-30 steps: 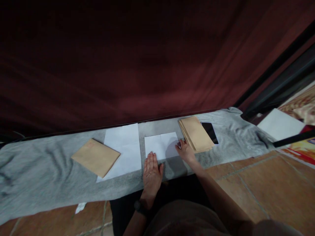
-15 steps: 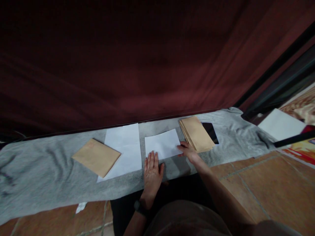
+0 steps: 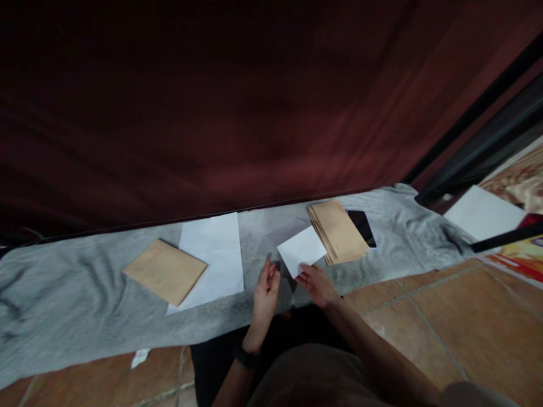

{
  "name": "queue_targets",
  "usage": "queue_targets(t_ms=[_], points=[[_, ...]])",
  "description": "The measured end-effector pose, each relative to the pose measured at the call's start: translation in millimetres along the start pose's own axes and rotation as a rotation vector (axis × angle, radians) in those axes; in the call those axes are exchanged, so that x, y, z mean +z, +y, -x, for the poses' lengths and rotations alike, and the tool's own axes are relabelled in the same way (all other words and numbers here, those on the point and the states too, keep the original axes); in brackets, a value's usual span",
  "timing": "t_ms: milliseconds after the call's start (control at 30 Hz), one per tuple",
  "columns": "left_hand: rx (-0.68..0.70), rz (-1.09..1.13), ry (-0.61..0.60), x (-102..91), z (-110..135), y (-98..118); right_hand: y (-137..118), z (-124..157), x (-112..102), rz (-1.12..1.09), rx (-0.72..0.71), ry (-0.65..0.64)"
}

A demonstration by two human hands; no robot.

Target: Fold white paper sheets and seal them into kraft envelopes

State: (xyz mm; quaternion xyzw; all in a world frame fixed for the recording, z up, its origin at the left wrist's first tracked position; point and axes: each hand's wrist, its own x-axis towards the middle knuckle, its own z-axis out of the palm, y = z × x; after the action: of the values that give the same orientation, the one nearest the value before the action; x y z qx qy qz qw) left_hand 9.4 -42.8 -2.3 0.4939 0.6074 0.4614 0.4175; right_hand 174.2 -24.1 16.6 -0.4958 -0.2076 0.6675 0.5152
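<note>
Just above the grey cloth (image 3: 93, 305), the white paper (image 3: 302, 249) is up in the right hand (image 3: 321, 287); moments ago it lay flat under the left hand (image 3: 266, 297), which now has let go. The right fingers (image 3: 311, 273) pinch its near corner, beside the brown envelopes (image 3: 343, 233); the left, half-curled, seem empty, though blurred.

1. Left on the cloth (image 3: 93, 288): an envelope (image 3: 163, 271), partly atop sheets (image 3: 216, 246).
2. Right on the cloth: an envelope stack (image 3: 343, 232), a phone (image 3: 363, 229) beside its right edge.
3. Between them: a paper (image 3: 300, 250) in the right hand (image 3: 319, 285).
</note>
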Motion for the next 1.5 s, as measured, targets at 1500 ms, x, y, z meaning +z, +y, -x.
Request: queue_targets(t_ms=[1500], points=[[0.423,-0.641,0.022,2.1,-30,16,-2,11,6,1.09,-0.619,-0.215]])
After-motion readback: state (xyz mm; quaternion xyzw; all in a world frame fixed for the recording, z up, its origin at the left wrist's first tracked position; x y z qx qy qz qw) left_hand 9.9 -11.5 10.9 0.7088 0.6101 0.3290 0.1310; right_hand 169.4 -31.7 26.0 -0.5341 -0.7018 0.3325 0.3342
